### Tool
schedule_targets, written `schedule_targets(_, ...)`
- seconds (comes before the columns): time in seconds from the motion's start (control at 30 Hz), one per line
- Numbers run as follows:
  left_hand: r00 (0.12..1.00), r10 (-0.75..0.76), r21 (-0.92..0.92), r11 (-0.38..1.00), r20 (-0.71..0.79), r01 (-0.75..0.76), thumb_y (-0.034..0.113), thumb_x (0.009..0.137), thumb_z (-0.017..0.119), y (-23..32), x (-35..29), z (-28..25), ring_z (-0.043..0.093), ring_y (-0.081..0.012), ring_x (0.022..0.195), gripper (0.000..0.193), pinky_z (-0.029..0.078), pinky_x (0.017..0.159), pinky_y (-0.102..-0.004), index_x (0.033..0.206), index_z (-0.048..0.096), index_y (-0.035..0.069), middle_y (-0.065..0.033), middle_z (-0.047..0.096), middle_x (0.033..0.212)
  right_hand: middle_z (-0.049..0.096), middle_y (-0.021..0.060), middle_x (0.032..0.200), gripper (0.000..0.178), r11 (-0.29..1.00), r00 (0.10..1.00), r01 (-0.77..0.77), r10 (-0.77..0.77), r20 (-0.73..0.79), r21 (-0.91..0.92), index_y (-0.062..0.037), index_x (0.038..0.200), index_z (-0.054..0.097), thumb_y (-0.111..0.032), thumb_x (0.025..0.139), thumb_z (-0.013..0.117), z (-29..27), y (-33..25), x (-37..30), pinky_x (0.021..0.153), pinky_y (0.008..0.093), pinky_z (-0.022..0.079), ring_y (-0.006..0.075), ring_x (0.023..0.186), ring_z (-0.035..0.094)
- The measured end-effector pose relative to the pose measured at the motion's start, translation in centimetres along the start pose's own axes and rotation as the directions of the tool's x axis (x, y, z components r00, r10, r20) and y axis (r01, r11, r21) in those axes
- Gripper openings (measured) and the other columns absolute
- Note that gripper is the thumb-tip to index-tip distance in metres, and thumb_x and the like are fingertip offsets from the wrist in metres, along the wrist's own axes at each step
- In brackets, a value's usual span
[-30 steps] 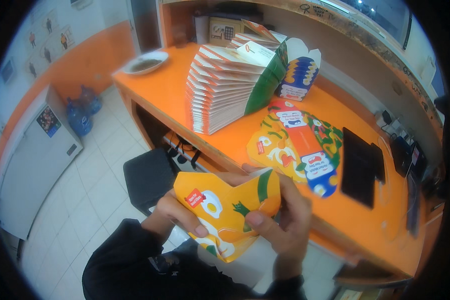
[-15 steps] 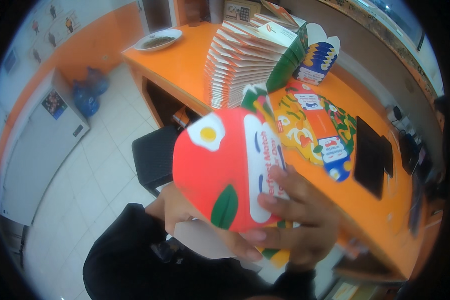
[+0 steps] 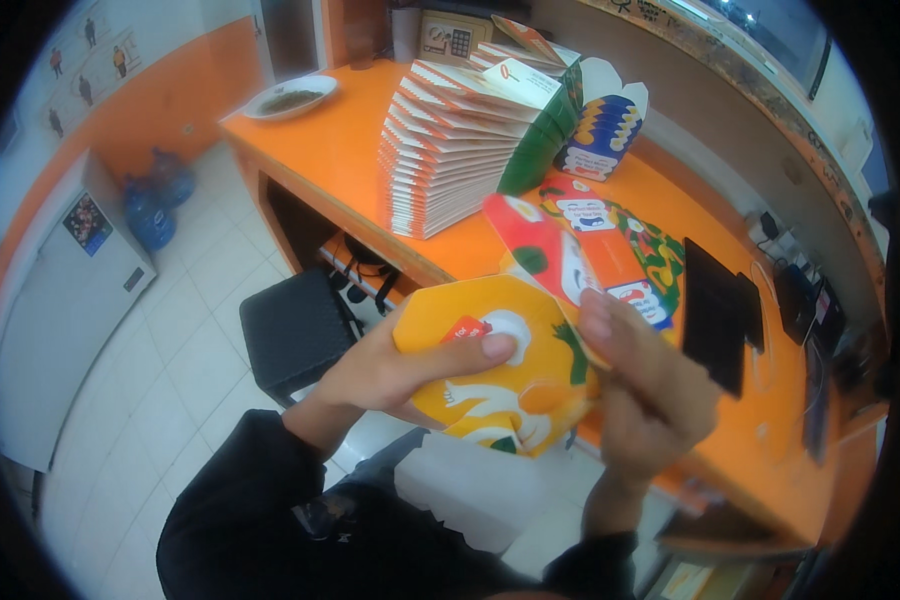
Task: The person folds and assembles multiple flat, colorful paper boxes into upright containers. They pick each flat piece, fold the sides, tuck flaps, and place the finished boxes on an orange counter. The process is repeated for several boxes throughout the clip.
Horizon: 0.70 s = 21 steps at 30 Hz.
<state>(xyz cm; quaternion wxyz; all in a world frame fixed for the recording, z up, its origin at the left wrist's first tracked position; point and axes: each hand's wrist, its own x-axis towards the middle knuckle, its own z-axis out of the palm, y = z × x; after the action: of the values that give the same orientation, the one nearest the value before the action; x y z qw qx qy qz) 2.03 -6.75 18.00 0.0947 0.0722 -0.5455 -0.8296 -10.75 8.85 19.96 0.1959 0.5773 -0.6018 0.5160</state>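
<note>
Held in front of my chest is a paper food carton [image 3: 530,395], its yellow side with printed food drawings facing up. My left hand [image 3: 395,365] grips its left part, the thumb pressed flat on the yellow panel and the other fingers hidden beneath. At the carton's right edge my right hand [image 3: 655,390] is closed, fingertips against the side by a raised red panel [image 3: 535,245] with a green leaf print. Flat on the orange desk [image 3: 355,160] beyond lies a colourful unfolded carton sheet [image 3: 605,255], partly covered by the red panel.
A tall leaning stack of cartons [image 3: 460,150] and a nested blue carton stack [image 3: 600,135] stand on the desk. Left of them is a white plate [image 3: 290,97]; a dark flat panel [image 3: 710,315] lies to the right. A black stool [image 3: 295,325] stands beside the desk.
The carton has turned from its red side to its yellow side. My left thumb now lies on top, and my right hand has shifted up and right along the edge.
</note>
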Motion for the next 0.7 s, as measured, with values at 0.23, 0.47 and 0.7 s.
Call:
schedule_targets(0.23,0.912,-0.287,-0.298,0.879,0.295,0.373,0.003,0.077,0.065,0.1,-1.4,0.4,0.062,-0.0219,0.094,0.040,0.048,0.082,-0.0322,0.116,0.054,-0.002,-0.0134,0.063,0.103,0.069,0.0063,0.093,0.018,0.874,0.770,0.425,-0.485,0.414,0.234,-0.0061,0.093,0.071,-0.006,0.078,0.060,-3.6,-1.5,1.7,0.077,0.0310,0.050,0.0243,0.094,0.066)
schedule_targets(0.47,0.571,-0.408,-0.400,0.433,0.712,0.808,0.000,0.080,0.060,-8.6,0.9,-1.9,0.062,-0.0210,0.095,0.027,0.048,0.083,-0.0317,0.106,0.056,0.000,-0.0110,0.063,0.097,0.057,0.0128,0.110,0.028,0.918,0.975,0.098,-0.166,0.146,0.385,-0.0018,0.107,0.062,-0.007,0.079,0.064,0.0,-0.4,-8.1,0.086,0.0348,0.045,0.0279,0.104,0.056)
schedule_targets(0.7,0.571,-0.738,-0.516,0.352,0.360,0.781,0.012,0.084,0.059,-14.3,1.7,-2.9,0.063,-0.0222,0.099,0.039,0.049,0.089,-0.0307,0.120,0.050,0.000,-0.0135,0.061,0.113,0.066,0.0077,0.085,0.008,0.469,0.646,-0.709,0.731,0.218,0.527,0.0000,0.086,0.065,0.002,0.079,0.061,1.1,2.8,-15.5,0.085,0.0312,0.042,0.0187,0.091,0.055)
